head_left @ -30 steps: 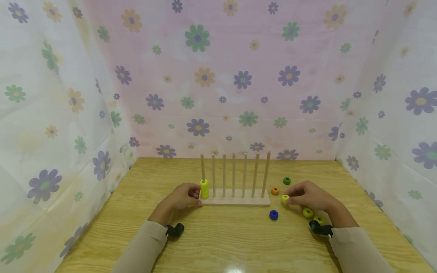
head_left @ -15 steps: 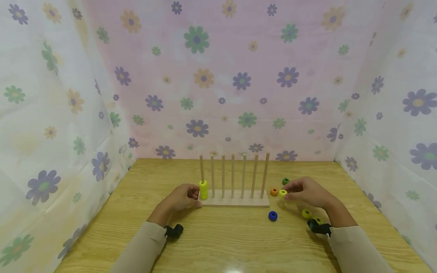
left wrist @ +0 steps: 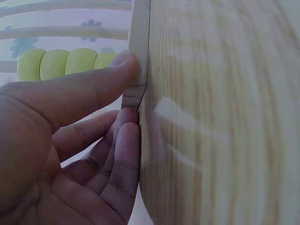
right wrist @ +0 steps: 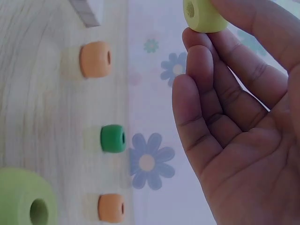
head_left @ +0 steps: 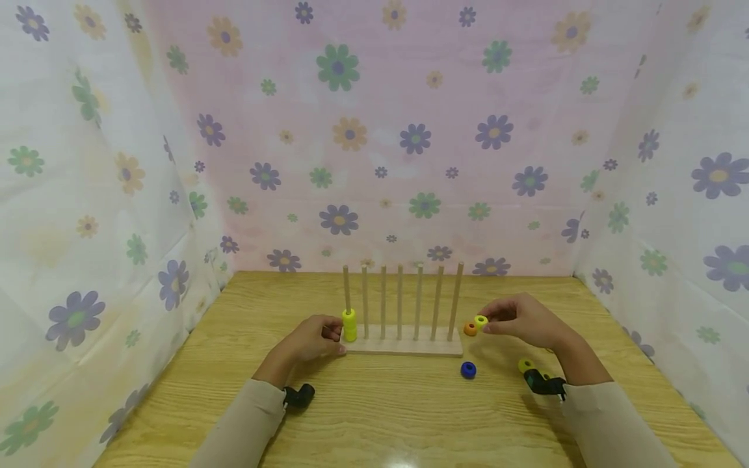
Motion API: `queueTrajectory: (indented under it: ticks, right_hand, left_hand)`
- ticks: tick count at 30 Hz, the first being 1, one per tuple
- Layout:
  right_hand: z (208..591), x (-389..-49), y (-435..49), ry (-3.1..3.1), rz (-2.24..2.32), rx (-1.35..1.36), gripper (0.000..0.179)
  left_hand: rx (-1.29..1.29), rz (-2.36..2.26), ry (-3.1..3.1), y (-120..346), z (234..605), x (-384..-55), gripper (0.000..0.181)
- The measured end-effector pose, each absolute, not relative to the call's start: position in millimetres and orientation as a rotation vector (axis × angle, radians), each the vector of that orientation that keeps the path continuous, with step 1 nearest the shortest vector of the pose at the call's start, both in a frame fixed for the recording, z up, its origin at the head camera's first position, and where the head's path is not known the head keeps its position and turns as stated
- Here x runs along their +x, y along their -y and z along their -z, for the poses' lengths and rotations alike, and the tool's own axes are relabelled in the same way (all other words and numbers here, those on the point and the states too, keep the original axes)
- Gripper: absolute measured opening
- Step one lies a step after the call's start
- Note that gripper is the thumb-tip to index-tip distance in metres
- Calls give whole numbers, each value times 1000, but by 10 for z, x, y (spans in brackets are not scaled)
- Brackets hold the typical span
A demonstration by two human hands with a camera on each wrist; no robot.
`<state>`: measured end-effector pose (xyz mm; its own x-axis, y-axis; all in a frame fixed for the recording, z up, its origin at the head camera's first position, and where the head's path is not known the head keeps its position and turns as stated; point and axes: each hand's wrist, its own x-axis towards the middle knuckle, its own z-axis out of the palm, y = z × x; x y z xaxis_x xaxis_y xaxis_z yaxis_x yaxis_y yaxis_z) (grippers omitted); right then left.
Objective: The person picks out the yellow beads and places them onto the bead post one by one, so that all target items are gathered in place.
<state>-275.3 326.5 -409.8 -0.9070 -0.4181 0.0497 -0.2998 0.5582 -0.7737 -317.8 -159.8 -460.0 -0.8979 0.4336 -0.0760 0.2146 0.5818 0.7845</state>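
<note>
A wooden peg rack [head_left: 404,348] with several upright pegs stands on the table. Several yellow beads [head_left: 349,326] are stacked on its leftmost peg. My left hand [head_left: 316,339] grips the rack's left end; in the left wrist view the thumb presses the base [left wrist: 139,42] and the fingers curl at its end. My right hand [head_left: 526,322] pinches a yellow bead [head_left: 480,321] between thumb and fingers, above the table and right of the rack. The bead's hole shows in the right wrist view, at the fingertips.
An orange bead [head_left: 470,329] lies just right of the rack, and a blue bead [head_left: 468,370] nearer the front. A yellow bead [head_left: 525,366] lies below the right wrist. The right wrist view shows a green bead [right wrist: 113,138] and another orange bead [right wrist: 111,207].
My right hand has lifted the yellow bead off the table and carried it up and slightly left. The hand now hides the green bead in the head view. My left hand stays put.
</note>
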Motion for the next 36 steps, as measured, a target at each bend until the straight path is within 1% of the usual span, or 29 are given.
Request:
queueTrajectory:
  ticks: [8, 16, 23, 36]
  right_hand:
    - [3998, -2753, -3182, -2657, 1264, -664, 30]
    - [3831, -2714, -3105, -2719, 1228, -616, 33]
    - [3712, -2690, -3010, -2723, 1257, -660, 30]
    - [3506, -2660, -2864, -2767, 1288, -750, 25]
  left_hand:
    - [537, -1191, -2568, 1593, 4599, -3180, 60]
    - [533, -1212, -2562, 1578, 4579, -3166, 58]
    - [516, -1210, -2560, 1581, 4594, -3171, 65]
    - [522, -1222, -2547, 1576, 4595, -3167, 63]
